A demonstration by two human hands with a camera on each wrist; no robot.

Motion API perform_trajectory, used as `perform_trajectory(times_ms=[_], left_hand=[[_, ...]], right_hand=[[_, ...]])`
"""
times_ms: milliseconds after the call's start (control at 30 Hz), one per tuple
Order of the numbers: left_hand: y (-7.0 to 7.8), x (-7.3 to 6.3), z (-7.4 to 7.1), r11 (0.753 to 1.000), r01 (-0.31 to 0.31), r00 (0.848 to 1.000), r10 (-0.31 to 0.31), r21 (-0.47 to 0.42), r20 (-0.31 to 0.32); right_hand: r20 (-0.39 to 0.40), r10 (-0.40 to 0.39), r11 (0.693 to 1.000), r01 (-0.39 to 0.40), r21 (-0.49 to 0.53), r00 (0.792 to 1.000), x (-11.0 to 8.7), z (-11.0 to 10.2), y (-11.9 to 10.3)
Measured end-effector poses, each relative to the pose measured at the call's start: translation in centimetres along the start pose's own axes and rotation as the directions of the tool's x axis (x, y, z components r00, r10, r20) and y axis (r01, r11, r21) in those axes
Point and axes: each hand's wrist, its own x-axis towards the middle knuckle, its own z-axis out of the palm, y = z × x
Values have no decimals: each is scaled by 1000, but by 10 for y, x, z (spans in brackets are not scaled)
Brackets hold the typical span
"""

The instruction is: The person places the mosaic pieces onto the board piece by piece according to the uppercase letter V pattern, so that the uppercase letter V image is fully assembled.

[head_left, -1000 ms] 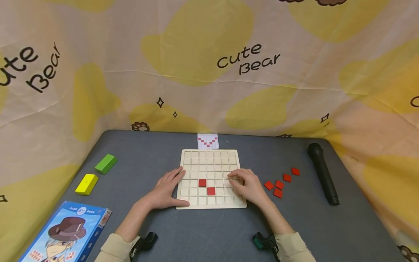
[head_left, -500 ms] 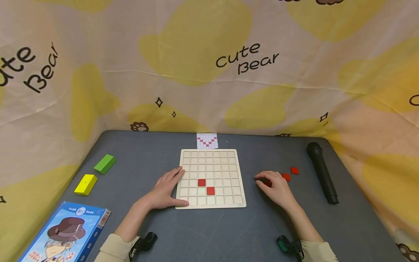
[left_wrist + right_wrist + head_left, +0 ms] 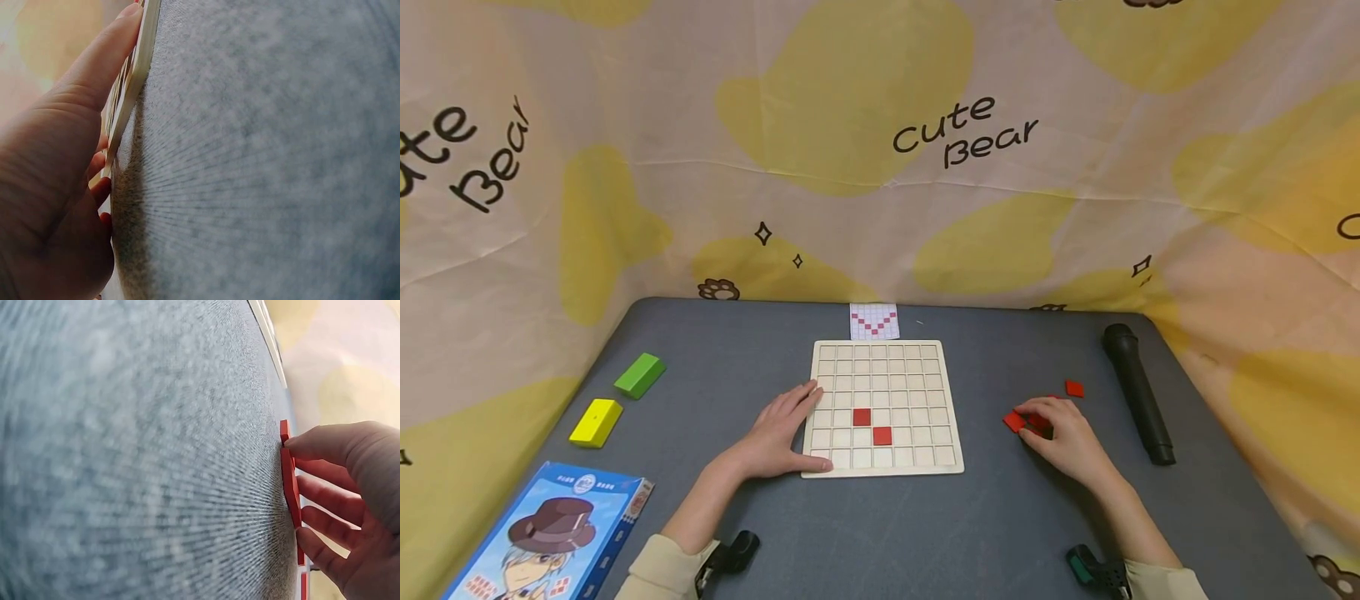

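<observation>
A pale square grid board (image 3: 917, 367) lies mid-table, with two red tiles, the upper one (image 3: 862, 417) and the lower one (image 3: 882, 436), set in diagonally adjoining cells. My left hand (image 3: 778, 433) rests on the board's left side, fingers extended at the edge and thumb on the near corner; the left wrist view shows the thumb (image 3: 103, 69) along the rim. To the right, my right hand (image 3: 1067, 437) pinches a loose red tile (image 3: 1012, 422) at its edges with thumb and index finger, the tile still on the table. Other red tiles (image 3: 290, 484) sit beneath its fingers, partly hidden.
A card with a red V pattern (image 3: 874, 322) lies behind the board. One red tile (image 3: 1074, 389) and a black microphone (image 3: 1138, 393) are farther right. Left are green (image 3: 640, 376) and yellow blocks (image 3: 596, 422) and a blue box (image 3: 550, 533).
My right hand has left the board's right side, moved right to the loose red tiles, and now has its fingertips at one. The left hand has stayed in place.
</observation>
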Motion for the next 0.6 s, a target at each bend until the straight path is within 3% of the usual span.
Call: perform_trajectory(times_ms=[233, 600], left_hand=[[0, -1, -1, 1000, -1, 1000, 1, -11, 2], [-1, -1, -1, 1000, -14, 1000, 14, -10, 8]], right_hand=[[-2, -12, 1000, 12, 6, 1000, 4, 3, 0], [11, 34, 999, -34, 15, 999, 10, 8, -4]])
